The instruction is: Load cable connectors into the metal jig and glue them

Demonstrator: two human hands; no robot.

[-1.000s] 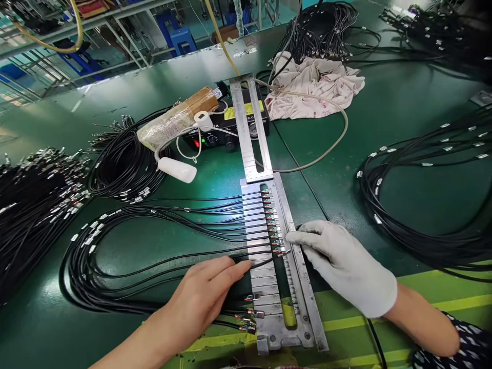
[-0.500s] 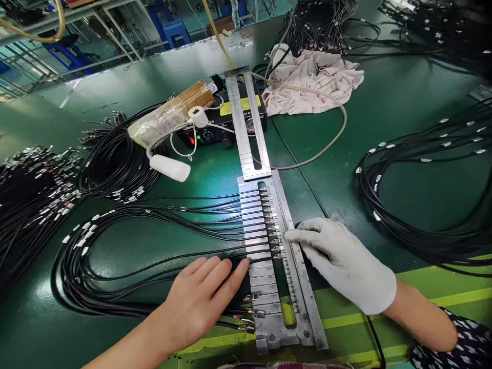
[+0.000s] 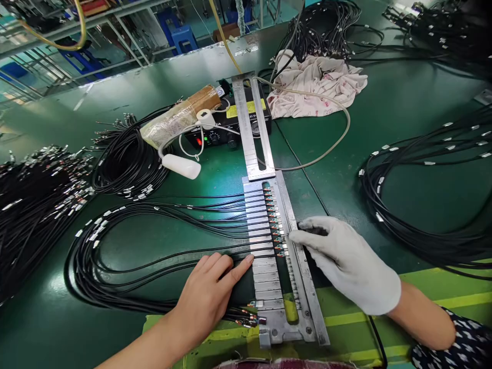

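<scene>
A slotted metal jig (image 3: 265,287) lies lengthwise before me. Several black cables (image 3: 215,222) cross its left plate side by side, their stripped ends and small metal connectors (image 3: 275,220) lined up along the central opening. My bare left hand (image 3: 211,284) is closed over the lowest laid cable, one fingertip pressing at the plate's left edge. Curled fingers hide part of that cable. My right hand (image 3: 346,264), in a white glove, grips the jig's right rail, one fingertip on top; its lower fingers are partly hidden. Loose connector ends (image 3: 249,319) gather beside the lower left plate.
A slotted metal frame (image 3: 251,128) extends beyond the jig, across a black control box (image 3: 215,137) with lit indicators. A white handle-like piece (image 3: 181,167) and a wrapped bundle (image 3: 179,115) lie left of it. Cable coils (image 3: 378,200) flank both sides; a crumpled cloth (image 3: 319,87) lies behind.
The whole view has shifted slightly, with the scene sliding right. My left fingertip stays at the jig's edge and my right hand stays on the rail. Loose connectors at lower left have moved closer together.
</scene>
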